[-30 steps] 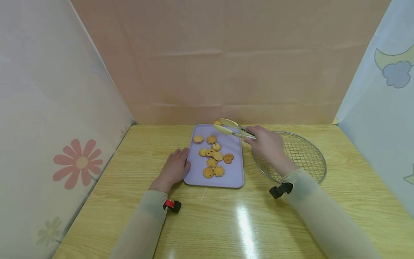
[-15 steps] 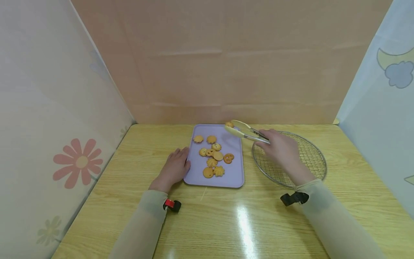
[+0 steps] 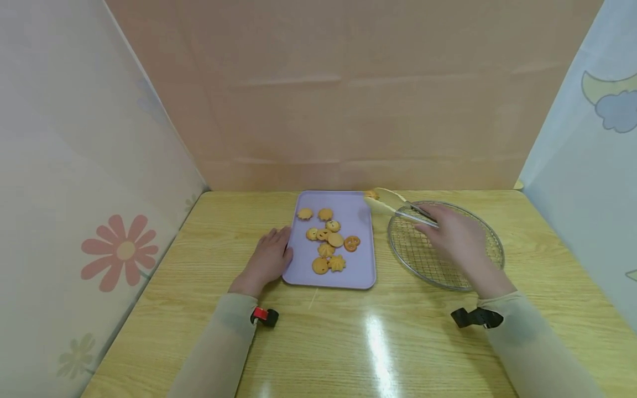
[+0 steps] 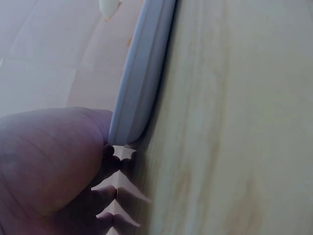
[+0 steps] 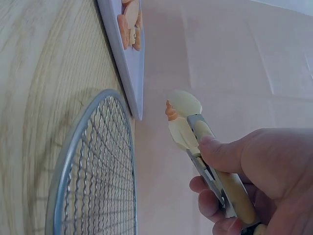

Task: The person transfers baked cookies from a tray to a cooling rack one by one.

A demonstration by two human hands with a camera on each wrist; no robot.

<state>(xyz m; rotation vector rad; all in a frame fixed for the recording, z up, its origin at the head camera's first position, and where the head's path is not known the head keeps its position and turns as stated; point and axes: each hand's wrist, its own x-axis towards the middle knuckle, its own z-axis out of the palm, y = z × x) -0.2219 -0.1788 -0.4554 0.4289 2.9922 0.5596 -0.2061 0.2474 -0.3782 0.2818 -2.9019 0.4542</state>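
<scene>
My right hand (image 3: 455, 235) grips a pair of tongs (image 3: 410, 214) with cream tips and metal arms, raised over the near side of a round wire rack. Pinched in the tips is a golden cookie (image 5: 170, 111), best seen in the right wrist view. My left hand (image 3: 267, 255) lies with fingers relaxed on the table, its thumb side against the left edge of a lilac tray (image 3: 354, 276). On that tray lie several cookies, among them a pretzel-shaped one (image 3: 351, 243), a round one (image 3: 320, 265) and a star-shaped one (image 3: 337, 263).
The round wire rack (image 3: 433, 262) lies on the wooden table (image 3: 318, 342) to the right of the tray, a narrow strip of table between them. A brown backdrop (image 3: 343, 110) rises behind the table's far edge. Patterned panels stand at both sides.
My right hand has carried the tongs and the cookie rightward, from above the tray's far part to beyond its right edge, toward the wire rack. The left hand and tray have stayed put.
</scene>
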